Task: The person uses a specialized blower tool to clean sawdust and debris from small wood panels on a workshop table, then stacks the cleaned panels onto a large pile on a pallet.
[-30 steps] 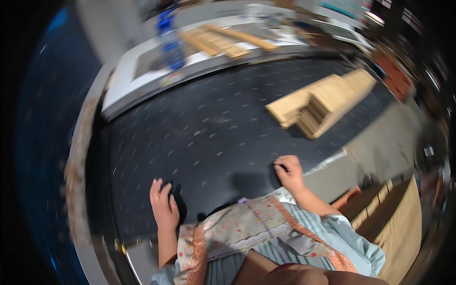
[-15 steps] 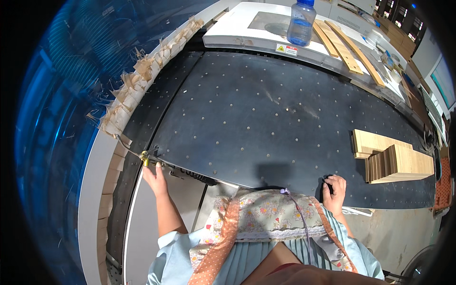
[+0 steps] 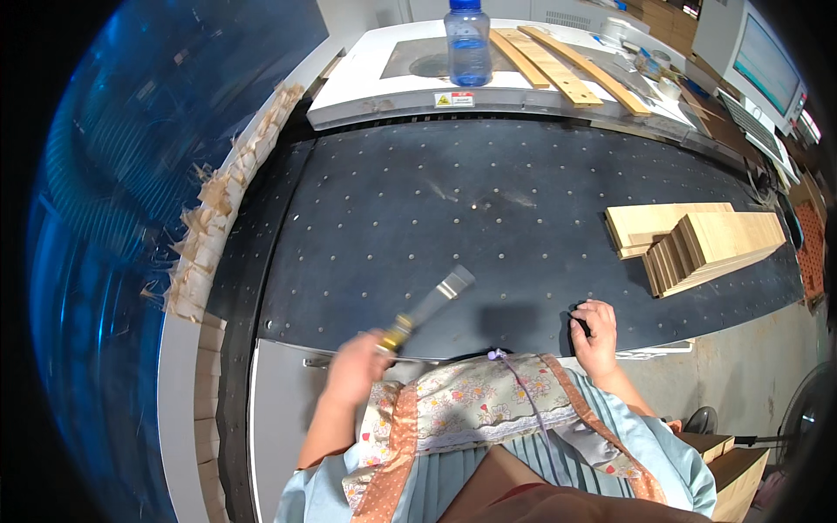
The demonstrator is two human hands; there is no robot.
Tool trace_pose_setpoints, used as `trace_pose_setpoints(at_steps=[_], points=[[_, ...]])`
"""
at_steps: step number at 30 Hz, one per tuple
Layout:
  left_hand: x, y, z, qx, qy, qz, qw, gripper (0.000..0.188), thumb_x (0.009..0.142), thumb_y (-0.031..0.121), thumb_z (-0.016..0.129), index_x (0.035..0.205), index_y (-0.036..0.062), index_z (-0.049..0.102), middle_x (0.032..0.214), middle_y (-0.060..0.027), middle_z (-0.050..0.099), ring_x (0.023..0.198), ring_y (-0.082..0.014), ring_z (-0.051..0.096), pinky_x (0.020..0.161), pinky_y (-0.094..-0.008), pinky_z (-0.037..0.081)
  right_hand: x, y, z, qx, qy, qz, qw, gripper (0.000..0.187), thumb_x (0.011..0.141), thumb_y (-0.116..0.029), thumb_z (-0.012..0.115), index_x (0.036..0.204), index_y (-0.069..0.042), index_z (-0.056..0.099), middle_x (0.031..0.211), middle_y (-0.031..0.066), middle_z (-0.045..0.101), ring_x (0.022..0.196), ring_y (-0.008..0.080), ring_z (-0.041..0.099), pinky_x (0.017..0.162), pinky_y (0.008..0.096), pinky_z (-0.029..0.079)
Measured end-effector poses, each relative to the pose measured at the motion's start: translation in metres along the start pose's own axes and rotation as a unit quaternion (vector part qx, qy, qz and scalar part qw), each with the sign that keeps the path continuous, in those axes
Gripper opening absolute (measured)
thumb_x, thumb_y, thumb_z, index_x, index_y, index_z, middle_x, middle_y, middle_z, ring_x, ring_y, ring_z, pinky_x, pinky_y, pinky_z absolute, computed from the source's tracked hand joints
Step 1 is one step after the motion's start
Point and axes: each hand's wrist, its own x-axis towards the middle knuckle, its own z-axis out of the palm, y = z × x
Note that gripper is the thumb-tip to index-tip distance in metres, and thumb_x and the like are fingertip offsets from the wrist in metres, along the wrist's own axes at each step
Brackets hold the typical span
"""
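My left hand (image 3: 353,368), blurred by motion, is closed around what looks like a brass-bodied air blow gun (image 3: 397,334) over the table's near edge. Its thin nozzle points up and to the right, smeared into a pale grey streak. My right hand (image 3: 596,335) rests at the near edge of the black studded table (image 3: 418,227), its fingers curled. Whether anything is inside them is hidden. Beyond that hand, to the right, lies a stack of pale wooden boards (image 3: 715,248), touching neither hand.
Across the table's far side, a white machine platform (image 3: 366,78) carries a blue bottle (image 3: 468,48) and several long wooden strips (image 3: 558,74). A taped, ragged rail (image 3: 231,196) runs along the left. A monitor (image 3: 767,65) and keyboard (image 3: 754,126) stand far right.
My left hand has swung right from the table's left corner with the brass tool, whose nozzle now points right instead of left. The view has shifted; my right hand stays at the table edge.
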Motion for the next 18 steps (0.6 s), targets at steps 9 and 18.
trace_pose_setpoints(at_steps=[9,18], points=[[-0.022,-0.017,-0.027,0.168,-0.086,-0.202,0.961,0.044,0.091,0.034,0.045,0.124,0.0044,0.046,0.100,-0.0256,0.061,0.096,-0.0385,0.058,0.082,-0.0458,0.046,-0.002,0.001,-0.004,0.010,0.015,0.017,1.000,0.018,0.068,-0.001,0.064,0.086,-0.004,0.062,0.093,0.0114,0.058,0.097,0.0328,0.054,0.086,0.0411,0.042],[-0.088,-0.135,-0.086,0.206,0.147,-0.362,0.897,0.050,0.090,0.034,0.050,0.126,0.0000,0.045,0.103,-0.0263,0.060,0.098,-0.0404,0.057,0.083,-0.0475,0.045,0.003,-0.005,-0.003,0.059,-0.011,0.004,0.998,0.015,0.070,0.001,0.062,0.085,-0.002,0.061,0.093,0.0135,0.058,0.097,0.0338,0.054,0.087,0.0411,0.042]])
